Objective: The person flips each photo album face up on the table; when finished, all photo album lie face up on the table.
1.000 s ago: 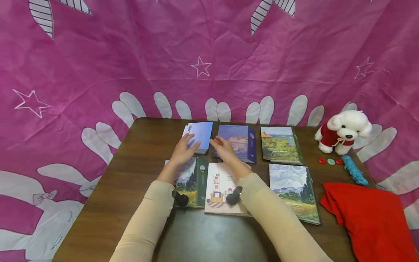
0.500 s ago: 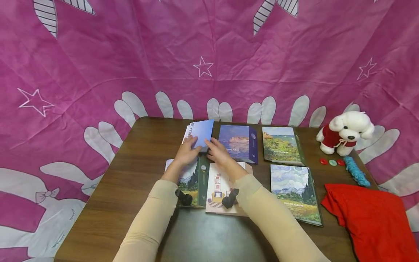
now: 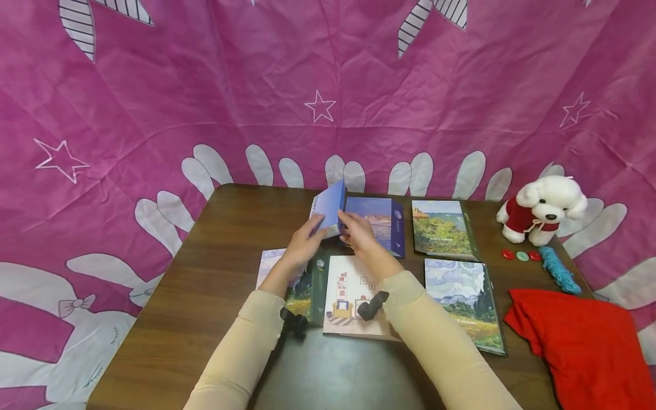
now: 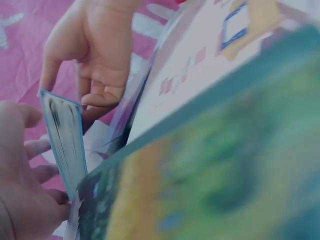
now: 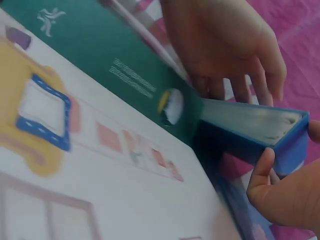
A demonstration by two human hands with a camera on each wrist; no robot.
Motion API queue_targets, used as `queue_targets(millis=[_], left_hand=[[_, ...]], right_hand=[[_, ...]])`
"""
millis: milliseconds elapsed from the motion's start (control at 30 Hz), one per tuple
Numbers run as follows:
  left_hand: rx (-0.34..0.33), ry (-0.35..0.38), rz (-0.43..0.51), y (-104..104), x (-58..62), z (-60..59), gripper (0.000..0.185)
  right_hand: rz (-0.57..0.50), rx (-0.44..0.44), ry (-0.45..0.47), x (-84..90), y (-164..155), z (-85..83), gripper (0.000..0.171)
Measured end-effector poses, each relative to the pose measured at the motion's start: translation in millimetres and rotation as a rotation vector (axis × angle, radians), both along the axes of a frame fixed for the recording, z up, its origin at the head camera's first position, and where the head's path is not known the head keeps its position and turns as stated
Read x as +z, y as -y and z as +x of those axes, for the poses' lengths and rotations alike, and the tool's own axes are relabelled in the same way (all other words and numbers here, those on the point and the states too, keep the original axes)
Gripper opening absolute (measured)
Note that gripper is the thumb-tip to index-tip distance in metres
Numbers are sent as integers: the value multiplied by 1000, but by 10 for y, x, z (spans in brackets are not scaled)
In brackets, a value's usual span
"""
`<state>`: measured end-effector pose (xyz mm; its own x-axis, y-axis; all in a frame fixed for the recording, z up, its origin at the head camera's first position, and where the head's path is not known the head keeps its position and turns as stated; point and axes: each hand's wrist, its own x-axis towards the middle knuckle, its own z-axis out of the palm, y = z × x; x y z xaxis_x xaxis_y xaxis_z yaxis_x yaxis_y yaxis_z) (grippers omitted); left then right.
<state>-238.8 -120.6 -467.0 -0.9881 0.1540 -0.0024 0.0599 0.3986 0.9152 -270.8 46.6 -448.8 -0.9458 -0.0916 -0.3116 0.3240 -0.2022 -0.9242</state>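
Observation:
A blue photo album [image 3: 329, 204] is tilted at the back of the table, its right side raised and its pale page edges facing me. My right hand [image 3: 360, 232] pinches it by the spine side; in the right wrist view the thumb presses the blue cover [image 5: 235, 147]. On the album's other side is my left hand [image 3: 303, 244], fingers fairly straight along it and thumb apart from the fingers, as the left wrist view shows of that hand [image 4: 25, 175]. Just right of it lies a purple-blue album [image 3: 381, 219] with a sea cliff, partly covered by my right hand.
Nearer me lie a green-spined landscape album [image 3: 319, 285] and a white album with a room drawing [image 3: 340, 285]. Two more landscape albums [image 3: 443, 228] are to the right. Beyond them are a toy dog [image 3: 543, 208], buttons [image 3: 521, 255], blue yarn [image 3: 558, 270] and red cloth [image 3: 589, 341].
Both hands came together at the blue album, and my right hand took hold of its right side. The album went from lying flat to tilted and shifted a little right.

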Motion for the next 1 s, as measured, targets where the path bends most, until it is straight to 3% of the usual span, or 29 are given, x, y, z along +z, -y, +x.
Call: queue_targets(millis=[133,333,567,700,833,1000], left_hand=[[-28,-10,41,-56,28,56,58],[-9,0,89,-39,61,71,66],[-25,62,30,74,79,31,74],[-27,0,80,132,82,14,65],[-25,-74,122,170,86,-12,58],[-4,-68,203,233,72,-50,55]], right_hand=[[8,-18,-36,55,-82,9,41],[91,8,-89,91,-84,45,52],[133,29,-90,43,19,82,53],[125,69,-77,17,77,100,57],[154,98,-127,20,141,124,55],[190,86,-234,24,218,144,47]])
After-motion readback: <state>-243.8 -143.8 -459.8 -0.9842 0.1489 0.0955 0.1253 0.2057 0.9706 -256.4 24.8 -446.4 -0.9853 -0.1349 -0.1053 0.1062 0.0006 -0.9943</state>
